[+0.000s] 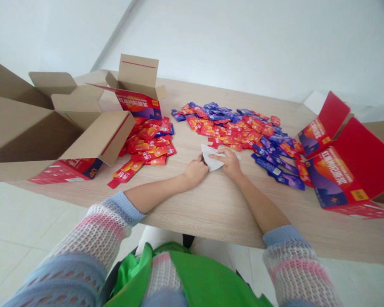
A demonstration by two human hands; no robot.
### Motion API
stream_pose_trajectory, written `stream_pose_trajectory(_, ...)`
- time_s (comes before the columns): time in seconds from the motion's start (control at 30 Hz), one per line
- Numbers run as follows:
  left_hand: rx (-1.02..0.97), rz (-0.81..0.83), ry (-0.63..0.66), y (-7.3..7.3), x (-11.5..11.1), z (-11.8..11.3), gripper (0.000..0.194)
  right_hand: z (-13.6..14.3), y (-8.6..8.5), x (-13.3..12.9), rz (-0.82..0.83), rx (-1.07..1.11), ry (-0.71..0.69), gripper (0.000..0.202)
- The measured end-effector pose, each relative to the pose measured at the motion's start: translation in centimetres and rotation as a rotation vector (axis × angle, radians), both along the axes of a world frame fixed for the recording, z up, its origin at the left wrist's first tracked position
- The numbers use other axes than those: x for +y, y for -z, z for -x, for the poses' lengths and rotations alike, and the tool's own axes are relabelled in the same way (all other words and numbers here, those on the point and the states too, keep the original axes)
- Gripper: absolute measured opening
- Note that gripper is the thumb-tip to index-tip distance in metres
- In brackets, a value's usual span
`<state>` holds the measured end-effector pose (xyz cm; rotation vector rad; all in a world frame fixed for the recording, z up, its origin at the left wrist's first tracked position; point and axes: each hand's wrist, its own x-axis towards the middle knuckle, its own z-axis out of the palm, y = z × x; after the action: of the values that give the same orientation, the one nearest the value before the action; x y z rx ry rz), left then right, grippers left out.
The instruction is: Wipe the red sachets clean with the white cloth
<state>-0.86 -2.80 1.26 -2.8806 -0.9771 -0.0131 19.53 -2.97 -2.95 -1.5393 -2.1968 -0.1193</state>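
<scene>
My right hand (pixel 231 164) is closed on a white wipe (pixel 215 158), with its fingers lying over the cloth. Right beside it, my left hand (pixel 196 172) is curled shut against the wipe's left edge. A small dark reddish bit shows between the left fingers and the wipe; what it is I cannot make out. Behind both hands spreads a large heap of red sachets (pixel 224 132) mixed with purple sachets (pixel 269 155). To the left lies a smaller pile of mostly red sachets (pixel 149 147).
Open red cartons (pixel 136 104) with raised flaps stand at the back left, and a brown-flapped carton (pixel 83 145) is nearer on the left. Another red carton (pixel 336 179) bounds the right side. The wooden table (pixel 192 213) has its front edge close to my body; a white wall rises behind.
</scene>
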Motion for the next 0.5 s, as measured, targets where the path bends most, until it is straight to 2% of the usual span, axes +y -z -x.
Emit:
stream_pose_trajectory(0.13, 0.017, -0.021, 0.031, 0.1, 0.2, 0.0, 0.023, -0.4, 0.1, 0.6, 0.073, -0.006, -0.036, 0.055)
stream_pose_trajectory(0.2, 0.014, -0.02, 0.021, 0.2, 0.2, -0.1, 0.024, -0.6, -0.1, 1.1, 0.059, 0.003, 0.044, 0.054)
stream_pose_trajectory(0.37, -0.026, -0.016, -0.035, 0.7, 0.2, -0.4, 0.029, -1.5, -0.5, 2.0, 0.027, 0.04, 0.378, 0.053)
stream_pose_trajectory(0.43, -0.048, -0.012, -0.042, 0.9, 0.2, -0.4, 0.03, -1.9, -0.6, 1.8, -0.017, 0.088, 0.409, 0.056)
stream_pose_trajectory(0.5, -0.047, -0.016, -0.039, 0.9, 0.1, -0.4, 0.03, -2.1, -0.7, 1.3, -0.09, 0.15, 0.378, 0.059)
